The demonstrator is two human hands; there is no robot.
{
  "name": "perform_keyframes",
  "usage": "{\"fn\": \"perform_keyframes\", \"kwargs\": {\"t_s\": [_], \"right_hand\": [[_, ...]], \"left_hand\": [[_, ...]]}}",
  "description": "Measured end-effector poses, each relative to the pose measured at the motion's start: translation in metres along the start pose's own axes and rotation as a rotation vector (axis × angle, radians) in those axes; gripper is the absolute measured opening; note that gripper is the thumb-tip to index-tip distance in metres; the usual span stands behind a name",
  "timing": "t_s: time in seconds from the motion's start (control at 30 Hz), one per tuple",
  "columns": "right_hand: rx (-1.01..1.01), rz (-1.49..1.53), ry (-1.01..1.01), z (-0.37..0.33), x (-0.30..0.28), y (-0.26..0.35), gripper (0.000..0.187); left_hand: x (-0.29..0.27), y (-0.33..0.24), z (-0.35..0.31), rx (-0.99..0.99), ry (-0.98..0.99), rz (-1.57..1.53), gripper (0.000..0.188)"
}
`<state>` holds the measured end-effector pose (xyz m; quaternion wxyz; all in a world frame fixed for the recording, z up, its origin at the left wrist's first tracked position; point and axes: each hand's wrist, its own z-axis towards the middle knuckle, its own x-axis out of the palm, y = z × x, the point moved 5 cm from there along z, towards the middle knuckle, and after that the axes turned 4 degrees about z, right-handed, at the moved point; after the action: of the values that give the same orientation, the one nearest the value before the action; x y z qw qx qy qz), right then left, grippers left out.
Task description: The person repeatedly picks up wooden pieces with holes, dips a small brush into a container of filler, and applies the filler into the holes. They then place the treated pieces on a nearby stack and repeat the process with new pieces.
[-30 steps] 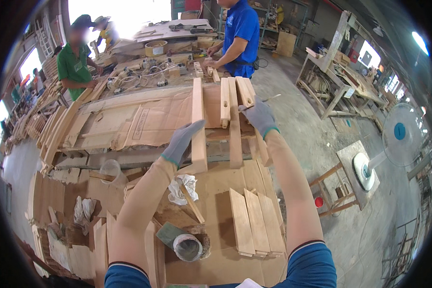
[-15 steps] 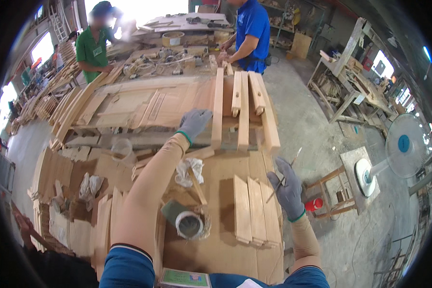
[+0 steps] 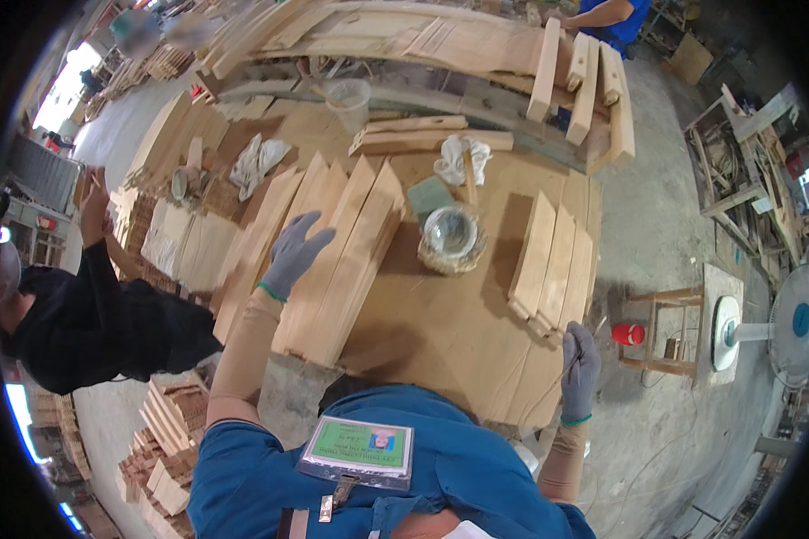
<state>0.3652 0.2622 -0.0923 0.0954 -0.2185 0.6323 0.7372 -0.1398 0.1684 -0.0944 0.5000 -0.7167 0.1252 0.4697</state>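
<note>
My left hand (image 3: 297,253), in a grey glove with a green cuff, hovers over or just touches a group of long wooden pieces (image 3: 358,247) with angled ends. Its fingers are spread and hold nothing. On the right, my gloved right hand (image 3: 581,373) is closed around a thin stick-like tool (image 3: 601,323); its kind is unclear. Beyond that hand, a few shorter slanted wooden pieces (image 3: 555,260) lie side by side on the brown board tabletop (image 3: 431,323). Between the two groups stands a round pot (image 3: 449,232) with greyish contents, beside a green block (image 3: 430,196).
A crumpled white rag (image 3: 458,162) and a clear plastic bucket (image 3: 347,103) lie farther back. Wooden bars (image 3: 584,94) rest on the far bench. To the right are a red container (image 3: 628,334) and a fan (image 3: 791,323). A person in black (image 3: 108,314) is at left.
My view has tilted down. My left hand has moved from near the upright bars back to the wooden pieces at left. My right hand has come nearer me, still with the thin tool.
</note>
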Motion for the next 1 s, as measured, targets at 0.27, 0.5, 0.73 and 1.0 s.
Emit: {"fn": "perform_keyframes", "kwargs": {"t_s": [0.27, 0.5, 0.73, 1.0], "right_hand": [[0.265, -0.674, -0.044, -0.002, 0.025, -0.108, 0.068], [0.394, -0.820, -0.021, 0.016, 0.007, -0.170, 0.065], [0.217, -0.493, 0.141, 0.031, -0.001, -0.170, 0.083], [0.464, 0.173, -0.012, 0.000, -0.030, -0.133, 0.073]], "left_hand": [[0.019, 0.077, -0.147, -0.098, -0.084, 0.065, 0.059], [0.011, 0.078, -0.190, -0.126, -0.042, 0.020, 0.055], [0.029, 0.076, -0.203, -0.053, 0.119, 0.157, 0.061], [0.105, -0.053, -0.160, 0.252, 0.319, -0.199, 0.055]]}}
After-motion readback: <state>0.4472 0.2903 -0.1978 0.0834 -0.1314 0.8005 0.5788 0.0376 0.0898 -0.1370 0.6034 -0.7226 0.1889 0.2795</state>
